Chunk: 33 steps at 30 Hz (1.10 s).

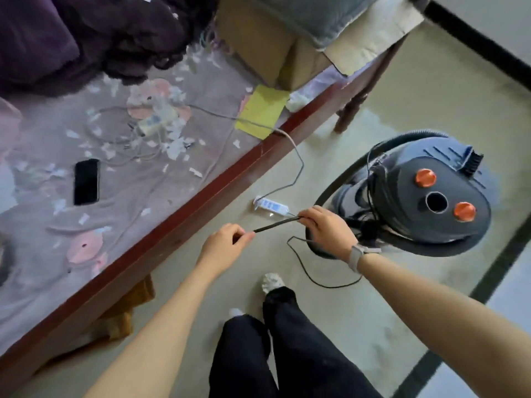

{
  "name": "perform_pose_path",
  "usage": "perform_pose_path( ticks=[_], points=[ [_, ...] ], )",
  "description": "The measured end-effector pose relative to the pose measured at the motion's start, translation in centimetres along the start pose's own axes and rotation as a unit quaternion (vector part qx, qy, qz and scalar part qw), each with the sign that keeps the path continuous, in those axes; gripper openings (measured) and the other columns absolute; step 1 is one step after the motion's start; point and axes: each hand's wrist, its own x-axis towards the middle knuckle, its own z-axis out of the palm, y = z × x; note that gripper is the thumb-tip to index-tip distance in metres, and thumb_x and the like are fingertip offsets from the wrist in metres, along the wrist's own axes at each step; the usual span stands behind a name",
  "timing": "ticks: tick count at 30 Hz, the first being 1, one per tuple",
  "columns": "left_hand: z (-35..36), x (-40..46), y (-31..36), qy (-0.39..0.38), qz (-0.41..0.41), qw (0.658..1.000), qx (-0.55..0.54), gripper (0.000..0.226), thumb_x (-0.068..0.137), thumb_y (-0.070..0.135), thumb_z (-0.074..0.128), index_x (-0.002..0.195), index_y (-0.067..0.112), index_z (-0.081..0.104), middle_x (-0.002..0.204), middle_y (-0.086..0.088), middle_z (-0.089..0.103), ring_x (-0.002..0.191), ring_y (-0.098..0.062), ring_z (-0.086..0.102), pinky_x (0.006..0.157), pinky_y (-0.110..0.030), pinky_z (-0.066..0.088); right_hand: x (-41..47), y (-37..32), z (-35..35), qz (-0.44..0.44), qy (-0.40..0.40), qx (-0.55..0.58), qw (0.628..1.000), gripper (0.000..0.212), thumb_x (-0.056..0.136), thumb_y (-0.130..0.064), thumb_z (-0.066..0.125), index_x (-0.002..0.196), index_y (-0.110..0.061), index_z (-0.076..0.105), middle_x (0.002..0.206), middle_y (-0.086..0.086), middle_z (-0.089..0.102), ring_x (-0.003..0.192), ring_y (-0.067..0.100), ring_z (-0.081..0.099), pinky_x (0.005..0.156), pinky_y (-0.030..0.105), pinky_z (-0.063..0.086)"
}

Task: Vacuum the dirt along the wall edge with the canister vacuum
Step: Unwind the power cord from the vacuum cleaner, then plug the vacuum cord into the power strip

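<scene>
Over the floor beside the canister vacuum (pixel 413 196), left hand (pixel 227 245) and right hand (pixel 324 228) each pinch the black cord (pixel 275 224), its plug hidden in the left grip.

Floor (pixel 382 326): pale greenish and smooth, with dark stripes on the right.
Bed (pixel 178 222): a red-brown wooden frame, with a purple-grey sheet (pixel 138 196) covered in white paper bits.
On the bed: a dark blanket (pixel 86 38), a brown box (pixel 273 44), a black phone (pixel 86 181).
Light: soft daylight.
</scene>
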Motion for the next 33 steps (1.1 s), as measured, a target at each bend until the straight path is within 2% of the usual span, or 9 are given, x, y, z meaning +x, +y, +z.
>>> perform_pose_path(
  ticks=[3, 6, 8, 10, 13, 16, 24, 28, 33],
  points=[
    [-0.5, 2.3, 0.3, -0.074, 0.041, 0.996, 0.036, 0.028, 0.093, 0.041, 0.052, 0.069, 0.028, 0.047, 0.072, 0.007, 0.055, 0.077, -0.02, 0.053, 0.068, -0.032, 0.038, -1.8, 0.6, 0.8, 0.082, 0.06, -0.007, 0.995, 0.025, 0.097, -0.021, 0.051, 0.112, -0.006, 0.064, 0.101, 0.011, 0.062, 0.095, 0.029, 0.059, 0.08, 0.04, 0.047],
    [-1.0, 4.9, -0.1, -0.162, 0.093, 0.981, 0.056, 0.019, 0.095, 0.032, 0.05, 0.076, 0.029, 0.05, 0.076, 0.004, 0.059, 0.078, -0.021, 0.054, 0.07, -0.032, 0.038, -3.3, 0.8, 3.5, 0.208, 0.129, 0.044, 0.969, 0.025, 0.096, -0.023, 0.052, 0.11, -0.005, 0.064, 0.103, 0.011, 0.062, 0.098, 0.027, 0.058, 0.082, 0.034, 0.044],
    [-1.2, 5.9, -0.3, -0.205, 0.117, 0.971, 0.038, 0.011, 0.095, 0.019, 0.049, 0.095, 0.024, 0.058, 0.09, -0.001, 0.062, 0.088, -0.022, 0.056, 0.079, -0.032, 0.04, -3.5, 0.7, 5.3, 0.269, 0.168, 0.087, 0.944, 0.025, 0.096, -0.022, 0.054, 0.107, -0.003, 0.064, 0.103, 0.013, 0.063, 0.098, 0.027, 0.058, 0.081, 0.031, 0.042],
    [-0.9, 6.6, -1.0, -0.266, 0.158, 0.948, 0.07, 0.028, 0.094, 0.008, 0.046, 0.12, 0.014, 0.056, 0.107, -0.004, 0.058, 0.101, -0.021, 0.055, 0.084, -0.026, 0.038, -3.4, 0.3, 7.7, 0.325, 0.201, 0.131, 0.915, 0.026, 0.096, -0.022, 0.052, 0.105, -0.001, 0.064, 0.102, 0.016, 0.063, 0.097, 0.029, 0.058, 0.082, 0.034, 0.042],
    [0.8, 7.5, -2.6, -0.308, 0.166, 0.926, 0.139, 0.039, 0.096, 0.006, 0.045, 0.135, 0.007, 0.045, 0.125, -0.011, 0.055, 0.119, -0.027, 0.05, 0.096, -0.027, 0.036, -4.2, 0.4, 11.6, 0.382, 0.237, 0.152, 0.88, 0.026, 0.098, -0.021, 0.049, 0.107, -0.002, 0.064, 0.104, 0.016, 0.064, 0.099, 0.03, 0.057, 0.083, 0.035, 0.041],
    [3.1, 9.0, -3.8, -0.277, 0.155, 0.933, 0.172, 0.029, 0.096, 0.013, 0.049, 0.123, 0.007, 0.056, 0.116, -0.015, 0.064, 0.109, -0.032, 0.056, 0.087, -0.03, 0.039, -4.9, 1.5, 14.9, 0.39, 0.24, 0.134, 0.879, 0.025, 0.098, -0.015, 0.047, 0.111, 0.0, 0.063, 0.106, 0.019, 0.063, 0.102, 0.035, 0.057, 0.086, 0.038, 0.041],
    [14.3, 16.5, -10.5, -0.234, 0.143, 0.951, 0.14, 0.015, 0.09, 0.017, 0.059, 0.103, 0.013, 0.063, 0.096, -0.01, 0.07, 0.091, -0.03, 0.065, 0.087, -0.04, 0.05, -2.2, 10.3, 25.6, 0.4, 0.211, 0.142, 0.88, 0.029, 0.099, -0.017, 0.045, 0.122, -0.005, 0.059, 0.111, 0.017, 0.06, 0.103, 0.034, 0.057, 0.087, 0.041, 0.044],
    [20.2, 21.9, -15.5, -0.184, 0.213, 0.948, 0.147, 0.02, 0.091, 0.01, 0.058, 0.109, 0.007, 0.066, 0.106, -0.012, 0.065, 0.102, -0.029, 0.058, 0.084, -0.023, 0.036, 0.8, 15.4, 32.2, 0.362, 0.157, 0.139, 0.908, 0.035, 0.098, -0.02, 0.046, 0.132, -0.013, 0.05, 0.115, 0.009, 0.057, 0.104, 0.027, 0.056, 0.086, 0.038, 0.045],
    [27.9, 30.2, -21.3, -0.144, 0.27, 0.937, 0.17, 0.022, 0.09, 0.013, 0.062, 0.111, 0.009, 0.065, 0.108, -0.008, 0.069, 0.104, -0.029, 0.059, 0.084, -0.03, 0.039, 9.8, 21.8, 39.2, 0.256, 0.133, 0.162, 0.944, 0.038, 0.097, -0.021, 0.049, 0.134, -0.015, 0.048, 0.123, 0.008, 0.056, 0.113, 0.021, 0.054, 0.093, 0.031, 0.04]
  ],
)
